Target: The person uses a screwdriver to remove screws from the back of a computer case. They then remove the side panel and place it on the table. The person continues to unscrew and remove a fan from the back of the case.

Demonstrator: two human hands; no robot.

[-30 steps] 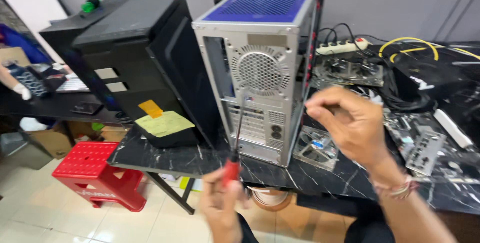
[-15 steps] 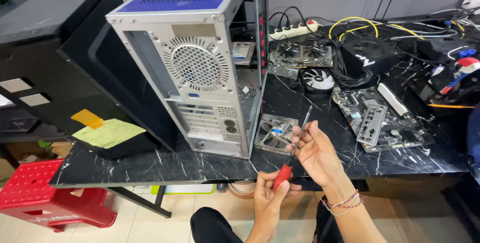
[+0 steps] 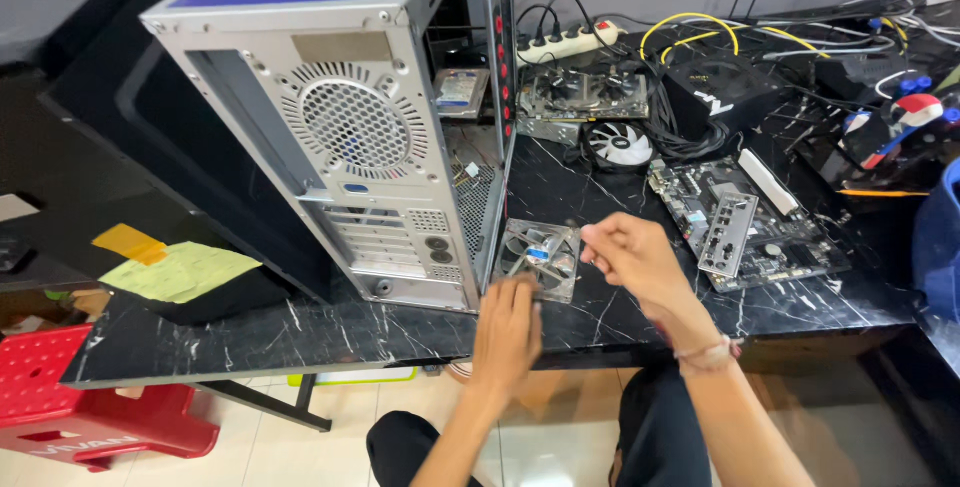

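Left hand (image 3: 507, 332) is down at the front edge of the black marble table (image 3: 250, 332), palm down, fingers curled loosely. It sits just in front of the clear case fan (image 3: 537, 257); fingertips reach the fan's near edge, and whether they actually touch or hold anything I cannot tell (motion blur).

Right hand (image 3: 630, 257) is raised just right of the fan, thumb and forefinger pinched together, other fingers curled in. Something tiny may sit in the pinch; too small to identify.

The fan lies flat on the table, right beside the open side of the silver computer case (image 3: 350, 127), which stands upright with its back panel facing the camera. A motherboard (image 3: 745, 222) lies to the right of the hands, a white fan (image 3: 620, 144) and power strip (image 3: 560, 45) further back. Red plastic stool (image 3: 90, 397) on the floor at left.
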